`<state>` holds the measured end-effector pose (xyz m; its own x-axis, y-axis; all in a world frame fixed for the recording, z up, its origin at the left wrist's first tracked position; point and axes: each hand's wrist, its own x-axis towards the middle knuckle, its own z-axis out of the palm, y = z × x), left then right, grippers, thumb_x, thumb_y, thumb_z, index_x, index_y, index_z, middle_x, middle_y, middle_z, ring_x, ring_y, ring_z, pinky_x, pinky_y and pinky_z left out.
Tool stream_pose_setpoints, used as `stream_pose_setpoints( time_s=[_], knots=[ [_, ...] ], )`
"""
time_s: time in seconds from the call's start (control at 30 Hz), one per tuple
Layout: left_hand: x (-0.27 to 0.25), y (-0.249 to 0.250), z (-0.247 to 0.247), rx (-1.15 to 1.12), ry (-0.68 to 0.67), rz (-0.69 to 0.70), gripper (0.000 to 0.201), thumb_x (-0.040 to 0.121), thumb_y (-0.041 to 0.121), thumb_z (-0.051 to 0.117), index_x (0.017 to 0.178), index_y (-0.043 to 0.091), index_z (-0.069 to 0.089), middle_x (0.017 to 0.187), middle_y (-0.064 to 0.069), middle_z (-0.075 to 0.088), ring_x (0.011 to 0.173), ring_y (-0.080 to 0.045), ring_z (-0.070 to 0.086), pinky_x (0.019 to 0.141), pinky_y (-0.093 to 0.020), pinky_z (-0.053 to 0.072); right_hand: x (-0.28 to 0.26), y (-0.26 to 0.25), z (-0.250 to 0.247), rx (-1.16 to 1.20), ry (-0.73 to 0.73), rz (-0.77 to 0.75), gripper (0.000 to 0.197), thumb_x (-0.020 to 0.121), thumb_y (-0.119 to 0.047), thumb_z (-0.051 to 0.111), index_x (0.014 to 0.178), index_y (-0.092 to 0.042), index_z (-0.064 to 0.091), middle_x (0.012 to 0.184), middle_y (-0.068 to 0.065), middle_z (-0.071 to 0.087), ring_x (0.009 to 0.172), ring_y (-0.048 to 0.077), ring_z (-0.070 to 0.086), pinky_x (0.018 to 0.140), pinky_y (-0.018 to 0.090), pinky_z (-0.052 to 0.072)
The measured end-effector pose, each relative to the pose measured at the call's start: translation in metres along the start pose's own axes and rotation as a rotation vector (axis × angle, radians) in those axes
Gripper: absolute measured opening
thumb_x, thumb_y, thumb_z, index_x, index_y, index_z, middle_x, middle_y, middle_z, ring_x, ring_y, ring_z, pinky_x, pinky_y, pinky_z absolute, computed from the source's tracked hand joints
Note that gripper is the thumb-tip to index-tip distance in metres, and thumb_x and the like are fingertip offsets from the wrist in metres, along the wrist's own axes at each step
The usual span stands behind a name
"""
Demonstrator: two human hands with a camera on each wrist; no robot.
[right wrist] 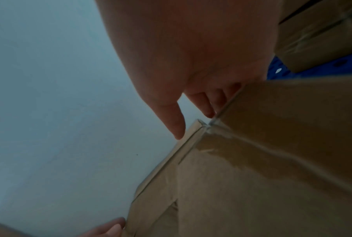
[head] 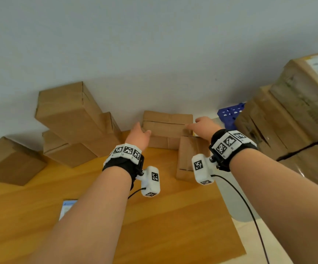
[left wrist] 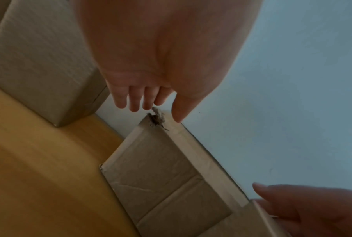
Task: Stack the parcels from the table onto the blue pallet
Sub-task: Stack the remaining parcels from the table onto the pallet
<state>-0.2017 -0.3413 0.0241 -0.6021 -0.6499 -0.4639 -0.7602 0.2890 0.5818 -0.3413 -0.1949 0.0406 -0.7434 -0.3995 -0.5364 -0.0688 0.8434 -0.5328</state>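
Note:
A brown cardboard parcel point(head: 166, 126) lies against the wall at the back of the wooden table point(head: 164, 216). My left hand point(head: 142, 130) is at its left end with straight fingers, the thumb by the front face. My right hand point(head: 193, 124) reaches to its right end, fingers extended. In the left wrist view the left hand point(left wrist: 157, 110) hovers at the parcel's point(left wrist: 161, 160) torn corner. In the right wrist view the right hand point(right wrist: 193, 123) has its thumb at the parcel's point(right wrist: 252, 168) taped edge. The blue pallet point(head: 229, 113) sits to the right, partly hidden.
Several parcels point(head: 72, 119) are piled at the back left, and one point(head: 11, 161) lies at the far left. A narrow parcel point(head: 189, 159) stands in front of the right hand. Stacked parcels point(head: 291, 119) tower on the pallet. A blue-edged paper point(head: 66, 208) lies near the front.

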Motion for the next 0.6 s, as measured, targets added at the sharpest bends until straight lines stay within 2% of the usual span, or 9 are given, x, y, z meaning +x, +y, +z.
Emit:
stream_pose_setpoints(
  time_s=[0.1,0.2,0.33,0.43,0.5,0.53,0.6],
  knots=[
    [0.002,0.004,0.002,-0.040,-0.009,0.007,0.052,0.102,0.025,0.045,0.149,0.011,0.028,0.147,-0.011,0.044,0.131,-0.029,0.045,0.102,-0.032,0.036,0.012,0.002,0.004,0.054,-0.051,0.000,0.047,0.096,-0.039,0.057,0.126,-0.003,0.057,0.119,0.015,0.063,0.103,0.028,0.059,0.082,0.032,0.046],
    [0.004,0.008,0.001,-0.074,0.014,-0.013,0.050,0.101,0.025,0.048,0.146,0.009,0.033,0.138,-0.012,0.051,0.124,-0.030,0.050,0.096,-0.031,0.039,0.018,0.002,0.004,0.144,-0.058,-0.001,0.055,0.092,-0.044,0.062,0.129,-0.004,0.055,0.121,0.014,0.062,0.108,0.029,0.059,0.083,0.033,0.045],
    [0.000,0.008,-0.004,-0.167,0.061,-0.028,0.051,0.100,0.029,0.050,0.145,0.010,0.035,0.129,-0.006,0.054,0.116,-0.024,0.054,0.089,-0.029,0.039,0.014,0.000,0.003,0.218,-0.035,-0.075,0.049,0.093,-0.038,0.062,0.132,-0.009,0.054,0.125,0.008,0.061,0.104,0.022,0.057,0.082,0.031,0.043],
    [-0.011,0.009,-0.012,-0.246,0.124,-0.005,0.046,0.099,0.033,0.051,0.138,0.011,0.041,0.117,0.002,0.054,0.106,-0.017,0.055,0.090,-0.028,0.041,0.002,-0.004,-0.002,0.297,0.033,-0.129,0.054,0.093,-0.035,0.063,0.139,-0.012,0.046,0.131,0.005,0.057,0.112,0.021,0.055,0.087,0.030,0.044],
    [-0.021,0.009,-0.019,-0.336,0.172,0.018,0.040,0.097,0.037,0.053,0.129,0.012,0.047,0.097,0.012,0.056,0.091,-0.009,0.058,0.094,-0.034,0.048,-0.010,-0.006,-0.007,0.367,0.093,-0.154,0.058,0.092,-0.036,0.064,0.142,-0.013,0.043,0.134,0.005,0.054,0.118,0.023,0.054,0.092,0.031,0.045],
    [-0.028,0.009,-0.022,-0.388,0.187,0.028,0.040,0.096,0.039,0.055,0.125,0.014,0.048,0.091,0.013,0.056,0.088,-0.007,0.058,0.096,-0.038,0.050,-0.019,-0.008,-0.009,0.414,0.116,-0.170,0.058,0.092,-0.036,0.063,0.142,-0.014,0.043,0.134,0.005,0.054,0.118,0.022,0.054,0.095,0.032,0.046],
    [-0.045,0.007,-0.028,-0.490,0.194,0.056,0.049,0.090,0.049,0.058,0.127,0.018,0.050,0.095,0.010,0.060,0.093,-0.011,0.063,0.096,-0.042,0.051,-0.038,-0.010,-0.012,0.498,0.163,-0.205,0.054,0.093,-0.038,0.063,0.139,-0.015,0.046,0.130,0.002,0.056,0.113,0.018,0.054,0.098,0.035,0.046]
  ],
)
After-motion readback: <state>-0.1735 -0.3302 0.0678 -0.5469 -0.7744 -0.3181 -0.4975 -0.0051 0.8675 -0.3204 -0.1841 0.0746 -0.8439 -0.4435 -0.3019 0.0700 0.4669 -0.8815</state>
